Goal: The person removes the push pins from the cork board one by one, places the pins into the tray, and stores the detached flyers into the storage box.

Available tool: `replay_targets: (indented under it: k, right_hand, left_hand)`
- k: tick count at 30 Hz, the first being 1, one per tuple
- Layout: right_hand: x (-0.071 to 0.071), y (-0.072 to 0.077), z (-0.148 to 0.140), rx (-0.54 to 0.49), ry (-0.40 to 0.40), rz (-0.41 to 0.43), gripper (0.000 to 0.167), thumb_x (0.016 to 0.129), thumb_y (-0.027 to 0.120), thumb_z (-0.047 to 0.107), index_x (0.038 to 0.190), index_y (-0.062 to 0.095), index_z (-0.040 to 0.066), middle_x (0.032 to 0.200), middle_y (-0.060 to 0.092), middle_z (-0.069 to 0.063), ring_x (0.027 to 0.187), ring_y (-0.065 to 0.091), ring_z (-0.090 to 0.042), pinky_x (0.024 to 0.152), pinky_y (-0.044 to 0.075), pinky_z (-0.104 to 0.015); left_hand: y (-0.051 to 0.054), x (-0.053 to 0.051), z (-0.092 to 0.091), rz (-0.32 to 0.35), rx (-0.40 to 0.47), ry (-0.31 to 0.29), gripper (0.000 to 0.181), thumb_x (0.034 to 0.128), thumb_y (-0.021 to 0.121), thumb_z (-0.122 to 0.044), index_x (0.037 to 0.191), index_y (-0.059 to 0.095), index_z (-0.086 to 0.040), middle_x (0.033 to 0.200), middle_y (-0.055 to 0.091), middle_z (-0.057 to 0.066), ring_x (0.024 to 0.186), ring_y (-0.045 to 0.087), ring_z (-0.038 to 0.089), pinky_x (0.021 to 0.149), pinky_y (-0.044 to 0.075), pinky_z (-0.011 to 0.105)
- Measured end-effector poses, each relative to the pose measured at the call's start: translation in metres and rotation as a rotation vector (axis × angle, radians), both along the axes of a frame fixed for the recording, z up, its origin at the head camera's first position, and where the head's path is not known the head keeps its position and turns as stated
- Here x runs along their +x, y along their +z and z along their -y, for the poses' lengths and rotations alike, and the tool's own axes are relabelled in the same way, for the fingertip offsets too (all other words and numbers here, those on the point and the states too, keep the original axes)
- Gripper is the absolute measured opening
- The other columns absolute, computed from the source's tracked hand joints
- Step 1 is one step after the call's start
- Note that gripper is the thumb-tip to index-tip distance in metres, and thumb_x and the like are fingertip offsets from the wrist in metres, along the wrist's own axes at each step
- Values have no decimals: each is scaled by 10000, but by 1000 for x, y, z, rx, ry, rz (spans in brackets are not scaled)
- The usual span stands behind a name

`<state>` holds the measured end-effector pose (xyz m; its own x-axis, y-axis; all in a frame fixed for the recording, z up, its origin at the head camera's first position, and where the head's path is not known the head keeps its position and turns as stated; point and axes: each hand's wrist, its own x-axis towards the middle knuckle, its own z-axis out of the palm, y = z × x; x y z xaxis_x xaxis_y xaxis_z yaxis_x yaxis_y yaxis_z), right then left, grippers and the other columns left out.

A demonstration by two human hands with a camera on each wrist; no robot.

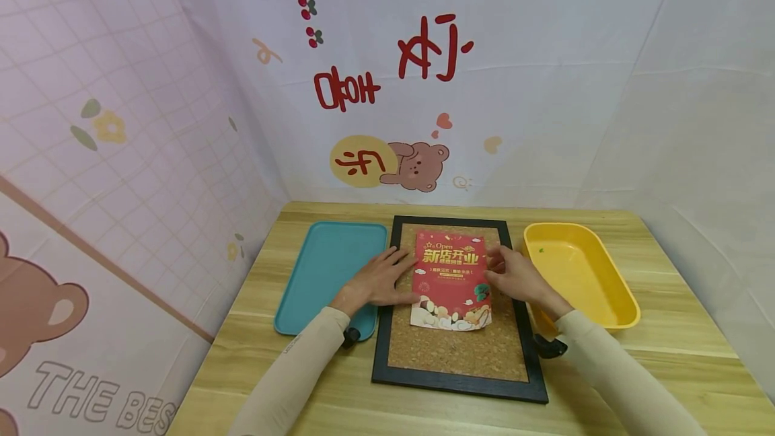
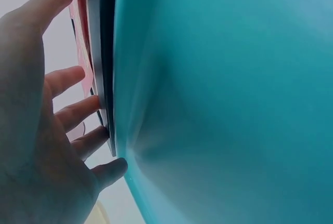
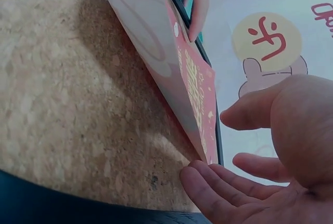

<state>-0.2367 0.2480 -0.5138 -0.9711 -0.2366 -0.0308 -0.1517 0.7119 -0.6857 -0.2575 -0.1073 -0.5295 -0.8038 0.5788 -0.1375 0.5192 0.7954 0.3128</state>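
Note:
A red printed flyer point(image 1: 451, 274) with gold lettering lies on a black-framed cork board point(image 1: 454, 358). Along the flyer's left edge rests my left hand point(image 1: 381, 279), fingers spread, the thumb near its lower left. In the left wrist view the fingers point(image 2: 67, 81) of that hand look extended beside the frame's side. My right hand point(image 1: 517, 276) is at the flyer's right edge. Seen from the right wrist, its fingertips point(image 3: 192, 174) touch the edge while the thumb stands apart. The flyer point(image 3: 195, 91) bows up off the cork on that side, showing its pale underside.
A blue tray point(image 1: 297, 288) lies left of the board, close against its frame. To the right stands a yellow tray point(image 1: 630, 315) with a small green mark inside. The wooden table point(image 1: 672, 382) meets a printed cloth backdrop point(image 1: 521, 86) behind.

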Motion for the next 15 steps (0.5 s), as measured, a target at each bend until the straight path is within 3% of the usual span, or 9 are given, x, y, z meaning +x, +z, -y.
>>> replay_targets:
  k: [8, 15]
  right_hand:
    - [-2, -6, -1, 9, -41, 39, 555, 1064, 778, 201, 1484, 571, -97, 1321, 737, -302, 1104, 758, -362, 900, 754, -469]
    - [0, -5, -1, -35, -60, 86, 558, 1073, 770, 196, 1491, 557, -106, 1315, 717, -309, 1077, 748, -331, 859, 747, -408]
  left_hand:
    - [1, -3, -4, -22, 123, 3, 924, 1042, 743, -621, 1762, 417, -141, 1794, 454, 160, 1679, 413, 418, 1421, 384, 652]
    - [2, -9, -9, 63, 339, -6, 854, 1058, 787, -451, 1744, 429, -91, 1693, 570, 170, 1558, 550, 371, 1330, 515, 652]
